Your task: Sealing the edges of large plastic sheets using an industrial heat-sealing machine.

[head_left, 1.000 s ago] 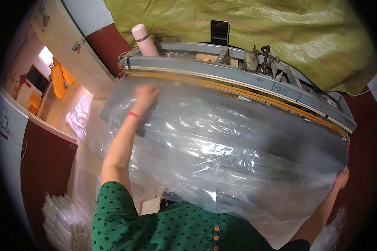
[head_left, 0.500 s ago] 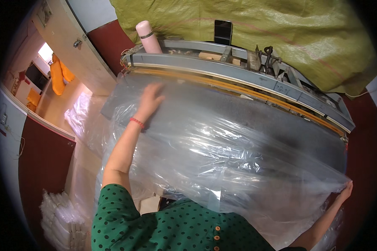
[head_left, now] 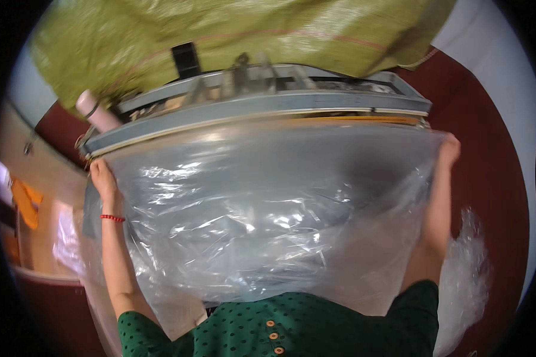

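Both hands moved out to the clear plastic bag's [head_left: 268, 220] top corners. Left hand [head_left: 101, 178] and right hand [head_left: 448, 150] pinch it against the grey sealing machine [head_left: 262, 110], centre; green sack [head_left: 250, 30] above, pink bottle [head_left: 95, 112] upper left.

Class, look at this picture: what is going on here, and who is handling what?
A person in a green dotted top holds a large clear plastic sheet spread wide in front of a long grey metal machine. The left hand grips the sheet's far left corner and the right hand its far right corner, both close to the machine's front edge. A pink bottle stands on the machine, with green woven sacking behind it.
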A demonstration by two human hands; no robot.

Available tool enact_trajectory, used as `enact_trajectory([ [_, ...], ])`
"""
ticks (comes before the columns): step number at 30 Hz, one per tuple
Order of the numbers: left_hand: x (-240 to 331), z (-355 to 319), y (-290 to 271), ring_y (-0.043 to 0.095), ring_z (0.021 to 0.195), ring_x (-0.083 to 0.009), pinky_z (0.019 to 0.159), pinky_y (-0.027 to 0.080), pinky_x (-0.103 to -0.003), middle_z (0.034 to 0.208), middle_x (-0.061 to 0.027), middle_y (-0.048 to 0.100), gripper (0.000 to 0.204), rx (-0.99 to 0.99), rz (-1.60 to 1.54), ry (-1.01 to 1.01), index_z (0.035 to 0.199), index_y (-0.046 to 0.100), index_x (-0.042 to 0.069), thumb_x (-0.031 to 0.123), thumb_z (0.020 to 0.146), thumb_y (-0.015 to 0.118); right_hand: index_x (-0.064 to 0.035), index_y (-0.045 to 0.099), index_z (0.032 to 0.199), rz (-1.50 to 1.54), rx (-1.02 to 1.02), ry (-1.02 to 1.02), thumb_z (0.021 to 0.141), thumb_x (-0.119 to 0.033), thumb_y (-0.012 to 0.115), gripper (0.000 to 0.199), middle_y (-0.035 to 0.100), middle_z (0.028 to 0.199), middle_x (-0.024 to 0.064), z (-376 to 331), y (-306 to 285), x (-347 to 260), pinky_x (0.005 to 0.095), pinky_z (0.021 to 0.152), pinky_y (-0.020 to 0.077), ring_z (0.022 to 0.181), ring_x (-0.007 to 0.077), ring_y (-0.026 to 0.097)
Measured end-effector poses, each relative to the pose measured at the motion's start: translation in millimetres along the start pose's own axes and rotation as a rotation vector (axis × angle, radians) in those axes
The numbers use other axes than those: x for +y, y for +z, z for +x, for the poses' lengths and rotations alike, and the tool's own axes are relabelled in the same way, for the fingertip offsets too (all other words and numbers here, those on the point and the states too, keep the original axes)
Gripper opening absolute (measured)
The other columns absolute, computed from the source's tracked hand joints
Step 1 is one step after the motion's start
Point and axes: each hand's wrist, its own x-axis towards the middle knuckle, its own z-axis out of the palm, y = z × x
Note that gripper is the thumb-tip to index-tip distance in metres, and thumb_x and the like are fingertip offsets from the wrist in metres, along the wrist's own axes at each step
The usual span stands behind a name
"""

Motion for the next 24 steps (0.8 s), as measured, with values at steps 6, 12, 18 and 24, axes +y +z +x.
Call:
enact_trajectory([
  [6, -129, 47, -9, 0.033, 0.055, -0.0035, 0.049, 0.029, -0.019, 0.062, 0.0056, 0.039, 0.016, -0.057, 0.187, 0.078, 0.072, 0.047, 0.009, 0.016, 0.086, 0.048, -0.0004, 0.055, 0.085, 0.174, -0.060, -0.064, 0.084, -0.019, 0.052, 0.019, 0.057, 0.074, 0.0102, -44, 101, 1, 0.0320, 0.067, 0.0426, 0.071, 0.0195, 0.053],
  [12, -132, 67, 2, 0.032, 0.053, -0.0028, 0.048, 0.025, -0.018, 0.057, 0.0075, 0.036, 0.023, -0.022, -0.009, 0.061, 0.064, 0.045, 0.011, 0.016, 0.084, 0.054, -0.0015, 0.054, 0.074, 0.354, -0.018, 0.072, 0.078, -0.018, 0.062, 0.019, 0.055, 0.066, 0.0036, -41, 132, -17, 0.0248, 0.058, 0.0422, 0.059, 0.0100, 0.050],
  [18, -129, 62, 3, 0.036, 0.056, -0.0046, 0.051, 0.030, -0.018, 0.063, 0.0053, 0.043, 0.018, 0.012, 0.046, 0.051, 0.069, 0.047, 0.008, 0.017, 0.082, 0.058, -0.0036, 0.051, 0.076, 0.270, 0.055, 0.140, 0.079, -0.017, 0.059, 0.016, 0.054, 0.064, 0.0056, -36, 131, -19, 0.0246, 0.056, 0.0435, 0.057, 0.0117, 0.051],
  [24, -109, 53, 2, 0.047, 0.057, -0.0115, 0.054, 0.043, -0.024, 0.068, -0.0010, 0.047, 0.009, 0.044, -0.272, -0.179, 0.084, 0.045, 0.006, 0.015, 0.086, 0.046, -0.0022, 0.051, 0.080, 0.617, 0.098, 0.470, 0.081, -0.012, 0.050, 0.010, 0.054, 0.071, 0.0078, -37, 115, -31, 0.0287, 0.052, 0.0448, 0.055, 0.0153, 0.051],
])
